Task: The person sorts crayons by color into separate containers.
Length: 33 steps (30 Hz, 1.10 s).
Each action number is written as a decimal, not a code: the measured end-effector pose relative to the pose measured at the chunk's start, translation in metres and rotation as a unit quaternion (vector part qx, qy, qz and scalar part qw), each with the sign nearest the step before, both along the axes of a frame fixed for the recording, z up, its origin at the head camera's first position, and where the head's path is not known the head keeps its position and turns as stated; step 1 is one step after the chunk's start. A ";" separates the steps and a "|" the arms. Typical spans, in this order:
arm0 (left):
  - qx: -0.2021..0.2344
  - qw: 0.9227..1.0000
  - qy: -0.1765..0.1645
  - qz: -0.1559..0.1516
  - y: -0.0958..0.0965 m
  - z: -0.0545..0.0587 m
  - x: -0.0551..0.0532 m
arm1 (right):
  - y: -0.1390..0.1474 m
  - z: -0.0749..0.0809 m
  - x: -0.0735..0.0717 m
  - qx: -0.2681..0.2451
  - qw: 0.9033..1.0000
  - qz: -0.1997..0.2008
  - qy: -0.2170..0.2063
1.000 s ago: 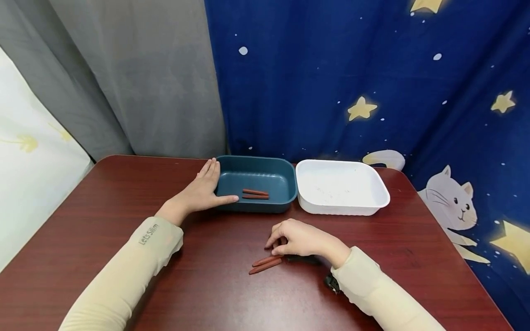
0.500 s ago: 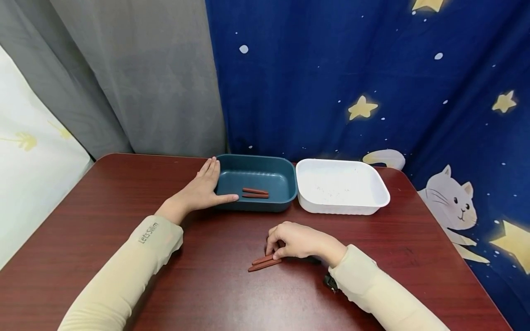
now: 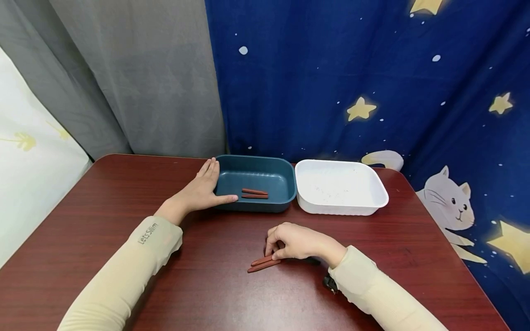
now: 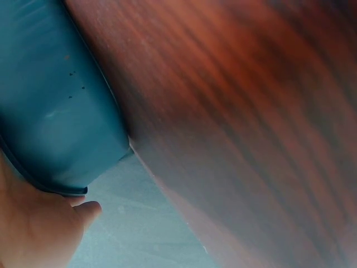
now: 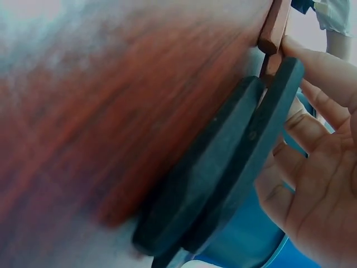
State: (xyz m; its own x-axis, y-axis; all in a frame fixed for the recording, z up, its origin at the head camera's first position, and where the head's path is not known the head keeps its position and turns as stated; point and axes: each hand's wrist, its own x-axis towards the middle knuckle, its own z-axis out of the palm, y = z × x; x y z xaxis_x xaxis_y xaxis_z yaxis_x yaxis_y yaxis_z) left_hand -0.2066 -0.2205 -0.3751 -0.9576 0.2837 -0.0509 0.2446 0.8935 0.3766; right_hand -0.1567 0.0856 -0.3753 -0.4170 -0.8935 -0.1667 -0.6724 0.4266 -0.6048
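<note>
On the table, two reddish-brown sticks (image 3: 262,266) lie side by side, slanted. My right hand (image 3: 296,241) is over their right ends, its thumb and fingertips pinching one; the exact contact is partly hidden. Close to that palm, the right wrist view shows two dark green, tapered sticks (image 5: 203,162), mostly covered by the hand in the head view. My left hand (image 3: 198,189) rests on the left end of a dark teal bin (image 3: 265,208), fingers straight, thumb along its front rim. Inside that bin lie two reddish-brown sticks (image 3: 255,196).
A white bin (image 3: 341,210) stands right of the teal one, their sides nearly touching. Both are at the back edge of the brown table (image 3: 207,285). Grey and blue curtains (image 3: 290,92) hang behind.
My right hand has moved slightly down and left, and its thumb and fingertips have come together at the sticks on the table. The left hand stays on the teal bin.
</note>
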 end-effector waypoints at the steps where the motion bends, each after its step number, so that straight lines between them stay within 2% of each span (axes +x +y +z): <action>1: 0.000 1.000 0.000 0.000 0.000 0.000 0.000 | 0.000 0.000 0.000 -0.002 1.000 0.001 -0.001; 6: 0.002 1.000 -0.003 -0.001 0.002 -0.001 0.000 | 0.003 0.003 -0.001 -0.014 1.000 0.002 0.001; 17: 0.003 1.000 0.000 -0.004 0.003 0.000 0.001 | 0.006 0.009 -0.007 -0.022 0.999 -0.023 0.008; 24: -0.006 1.000 0.001 -0.002 -0.002 0.001 0.002 | -0.001 0.007 -0.013 -0.046 0.998 -0.032 0.006; 33: -0.002 1.000 0.001 0.001 0.000 0.000 0.000 | 0.000 0.015 -0.020 -0.088 0.995 -0.051 0.009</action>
State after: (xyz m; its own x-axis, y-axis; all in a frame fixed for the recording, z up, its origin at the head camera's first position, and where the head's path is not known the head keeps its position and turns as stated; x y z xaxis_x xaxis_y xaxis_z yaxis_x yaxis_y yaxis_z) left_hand -0.2065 -0.2207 -0.3751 -0.9584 0.2811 -0.0492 0.2435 0.8954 0.3727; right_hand -0.1770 0.0857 -0.3608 -0.5082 -0.8612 -0.0030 -0.6423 0.3814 -0.6648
